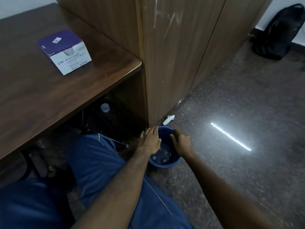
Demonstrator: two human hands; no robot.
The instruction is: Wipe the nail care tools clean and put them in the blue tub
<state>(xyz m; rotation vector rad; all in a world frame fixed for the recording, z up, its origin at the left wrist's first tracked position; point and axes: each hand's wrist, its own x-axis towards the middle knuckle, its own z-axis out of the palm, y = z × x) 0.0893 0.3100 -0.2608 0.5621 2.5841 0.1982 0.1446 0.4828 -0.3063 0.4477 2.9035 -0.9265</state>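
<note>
Both hands are down at the blue tub (165, 163), which sits on the floor (231, 96) at the foot of a wooden cabinet (173, 55). The left hand (149, 141) lies over the tub's near-left rim with its fingers (154, 130) straight and spread, holding nothing. The right hand (182, 143) reaches in over the right side; its fingers point down into the tub, and whether they hold anything cannot be told. Small pale tools (162, 157) lie in the bottom, dim and too blurred to name.

The step looks like taking the tub, or reaching into it. To do it well, I would take hold of the rim on opposite sides and lift level, so the loose tools do not slide or spill (the tub stands tight against the cabinet corner, so draw it clear first).

The floor is dark speckled stone with a bright streak of reflected light. A box (64, 52) of alcohol swabs stands on the table (41, 96), well apart from the tub. A small white object (168, 119) lies on the floor just beyond the tub, and a black bag (280, 33) rests by the far wall.
</note>
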